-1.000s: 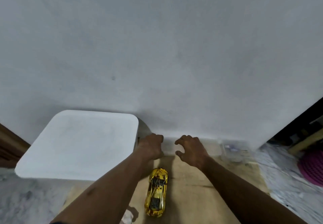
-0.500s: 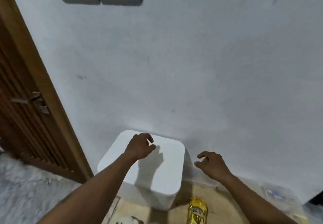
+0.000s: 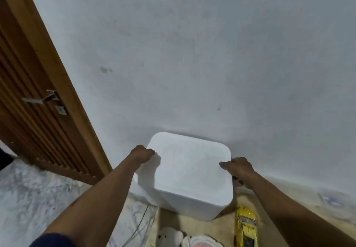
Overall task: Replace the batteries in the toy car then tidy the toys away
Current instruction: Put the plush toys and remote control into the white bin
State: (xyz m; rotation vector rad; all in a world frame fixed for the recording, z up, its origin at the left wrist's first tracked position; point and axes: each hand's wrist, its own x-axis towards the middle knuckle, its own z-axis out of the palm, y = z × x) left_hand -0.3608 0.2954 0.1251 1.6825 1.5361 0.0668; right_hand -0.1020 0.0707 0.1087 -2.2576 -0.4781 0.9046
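A white lidded box (image 3: 189,171) stands against the wall at the lower middle. My left hand (image 3: 141,154) grips the lid's left edge, fingers curled over it. My right hand (image 3: 238,168) holds the lid's right edge, thumb on top. A shiny gold toy car (image 3: 245,227) lies on the tan board just right of the box, below my right forearm. A white plush toy (image 3: 169,237) sits at the bottom edge in front of the box, partly cut off.
A brown slatted door (image 3: 32,112) with a metal handle (image 3: 41,98) stands at the left. The white wall (image 3: 192,54) fills the background. A clear plastic container (image 3: 331,202) rests at the far right. Marbled floor (image 3: 38,198) lies at the lower left.
The view has swung left and tilted. My left hand moved from the lid's top to its left edge. My right hand came in from the air onto the lid's right edge.
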